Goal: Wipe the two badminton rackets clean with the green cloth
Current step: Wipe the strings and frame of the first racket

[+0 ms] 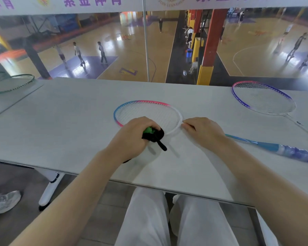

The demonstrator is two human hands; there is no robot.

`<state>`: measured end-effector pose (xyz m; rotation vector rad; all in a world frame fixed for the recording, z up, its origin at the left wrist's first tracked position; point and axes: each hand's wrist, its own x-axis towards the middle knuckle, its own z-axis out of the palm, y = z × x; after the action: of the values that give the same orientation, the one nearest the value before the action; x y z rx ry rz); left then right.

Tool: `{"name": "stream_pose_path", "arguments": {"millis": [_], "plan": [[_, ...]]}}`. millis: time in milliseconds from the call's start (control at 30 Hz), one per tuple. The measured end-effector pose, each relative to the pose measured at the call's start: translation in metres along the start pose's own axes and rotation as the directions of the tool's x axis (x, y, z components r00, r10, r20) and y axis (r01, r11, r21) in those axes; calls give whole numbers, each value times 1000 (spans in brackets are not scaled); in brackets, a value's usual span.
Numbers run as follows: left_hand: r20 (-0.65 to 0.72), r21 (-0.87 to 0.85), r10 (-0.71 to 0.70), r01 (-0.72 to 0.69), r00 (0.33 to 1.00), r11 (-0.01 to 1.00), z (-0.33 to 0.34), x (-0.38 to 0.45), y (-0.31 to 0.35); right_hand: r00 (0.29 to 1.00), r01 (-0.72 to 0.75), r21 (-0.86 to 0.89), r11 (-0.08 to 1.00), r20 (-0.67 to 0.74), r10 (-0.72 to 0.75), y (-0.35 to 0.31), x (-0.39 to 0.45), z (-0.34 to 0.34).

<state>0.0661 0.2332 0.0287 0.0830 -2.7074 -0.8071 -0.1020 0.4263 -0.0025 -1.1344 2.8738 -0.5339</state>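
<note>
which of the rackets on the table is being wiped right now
The pink-and-blue racket in the middle: the left hand presses the green cloth on its head. The purple racket and green racket lie untouched.

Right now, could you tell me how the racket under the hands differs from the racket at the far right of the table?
The near racket has a blue-and-pink rim; the far-right racket has a purple-and-pink one. The near racket is being handled: the left hand presses the green cloth on it and the right hand steadies its rim, while the far-right racket lies untouched. Both lie flat on the table.
</note>
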Motion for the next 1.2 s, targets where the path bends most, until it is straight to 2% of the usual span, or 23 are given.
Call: {"name": "stream_pose_path", "arguments": {"millis": [200, 367, 600, 867, 1000, 1200], "plan": [[-177, 31, 38, -33, 984, 999, -16, -1, 1, 1000, -9, 83, 997, 27, 7, -11, -2, -25], [-276, 87, 76, -54, 958, 995, -26, 1, 4, 999, 32, 41, 999, 13, -32, -15, -2, -41], [-392, 121, 116, -74, 913, 990, -41, -2, 11, 996, 85, -134, 987, 32, -82, -21, -5, -57], [-523, 60, 48, -20, 851, 998, -57, -6, 17, 993, 108, -165, 980, -39, -116, -23, -10, -68], [-529, 27, 19, -5, 848, 1000, -59, -6, 16, 988, 129, -107, 986, -74, -137, -20, -8, -68], [-499, 17, -8, 20, 867, 1000, -51, -7, 6, 993, 111, -74, 991, -25, -113, -13, -11, -57]]}}
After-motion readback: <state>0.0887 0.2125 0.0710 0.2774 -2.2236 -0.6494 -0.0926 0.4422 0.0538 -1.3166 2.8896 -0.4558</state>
